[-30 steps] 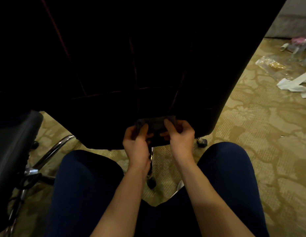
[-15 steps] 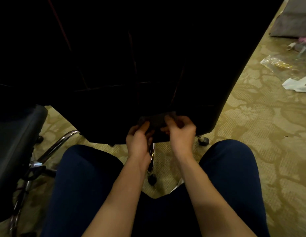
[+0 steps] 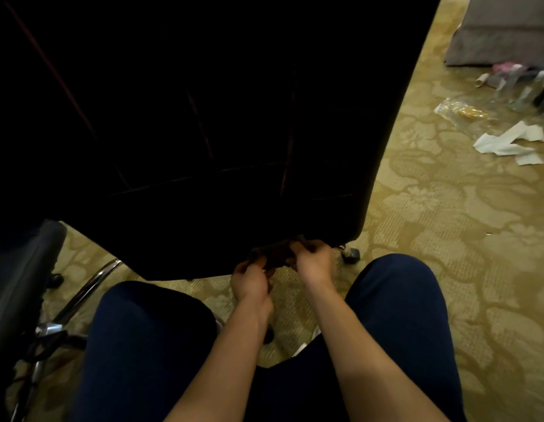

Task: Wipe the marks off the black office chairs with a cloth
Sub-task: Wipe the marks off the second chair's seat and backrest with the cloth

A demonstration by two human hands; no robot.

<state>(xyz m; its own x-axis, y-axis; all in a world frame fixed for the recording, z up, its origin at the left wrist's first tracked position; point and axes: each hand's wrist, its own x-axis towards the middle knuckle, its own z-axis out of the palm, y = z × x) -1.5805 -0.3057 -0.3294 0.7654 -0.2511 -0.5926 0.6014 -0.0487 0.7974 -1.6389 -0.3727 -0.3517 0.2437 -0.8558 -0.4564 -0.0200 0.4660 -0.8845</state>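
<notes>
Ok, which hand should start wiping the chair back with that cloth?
Probably right: the right hand sits higher, its fingers against the black chair back's lower edge, gripping the dark cloth; the left hand holds it below.

My left hand (image 3: 251, 280) dropped lower and closer to me than a second ago, now pinching the bottom edge of the dark cloth (image 3: 275, 254). My right hand (image 3: 313, 259) slid along its top edge.

No text, label, brand, number or sign can be read anywhere in this dim view.
</notes>
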